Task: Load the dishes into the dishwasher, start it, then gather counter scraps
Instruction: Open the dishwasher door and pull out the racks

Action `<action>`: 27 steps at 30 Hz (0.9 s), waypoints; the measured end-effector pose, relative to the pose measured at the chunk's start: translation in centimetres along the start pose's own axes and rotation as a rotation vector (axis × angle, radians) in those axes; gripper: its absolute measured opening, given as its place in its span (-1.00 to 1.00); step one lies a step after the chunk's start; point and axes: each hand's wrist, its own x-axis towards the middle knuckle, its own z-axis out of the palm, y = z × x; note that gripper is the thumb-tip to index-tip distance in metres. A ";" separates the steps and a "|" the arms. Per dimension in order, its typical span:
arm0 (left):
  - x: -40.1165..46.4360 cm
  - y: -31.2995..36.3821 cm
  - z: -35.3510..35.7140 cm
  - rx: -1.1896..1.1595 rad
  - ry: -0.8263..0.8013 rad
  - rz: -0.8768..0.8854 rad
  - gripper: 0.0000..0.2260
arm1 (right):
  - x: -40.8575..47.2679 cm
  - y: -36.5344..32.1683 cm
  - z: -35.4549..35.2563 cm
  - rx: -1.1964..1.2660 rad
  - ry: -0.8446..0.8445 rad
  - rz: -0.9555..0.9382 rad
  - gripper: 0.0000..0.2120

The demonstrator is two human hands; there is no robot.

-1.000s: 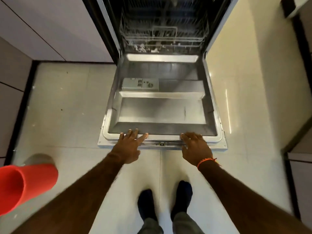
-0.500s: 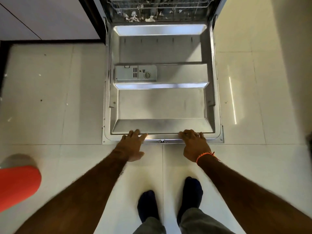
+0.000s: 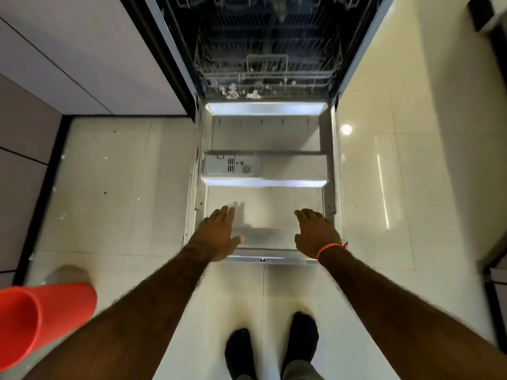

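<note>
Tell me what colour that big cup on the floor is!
The cup is bright orange-red, seen best at the lower left of the head view.

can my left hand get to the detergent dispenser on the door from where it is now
Probably yes. The left hand is open over the near end of the lowered dishwasher door, and the detergent dispenser lies farther along the same panel on the left side, with only bare steel between them.

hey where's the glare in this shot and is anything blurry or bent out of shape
Head view: glare sits as a round spot and a thin streak on the glossy floor tiles right of the dishwasher door, plus bright bands across the door's steel ridges; the red tub at the lower left edge is soft; wide-angle distortion splays the cabinet lines outward; the rack inside is dim.
</note>
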 end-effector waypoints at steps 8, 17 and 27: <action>2.7 2.0 -13.9 0.008 0.221 0.039 -0.28 | 4.7 0.1 -16.3 -0.049 0.248 -0.070 -0.40; 16.3 -2.2 -23.3 0.068 0.280 0.054 -0.26 | 19.7 1.7 -24.8 -0.137 0.347 -0.006 -0.41; 36.4 -7.1 -24.5 0.170 0.448 -0.009 -0.11 | 38.2 5.2 -22.9 -0.293 0.461 -0.090 -0.35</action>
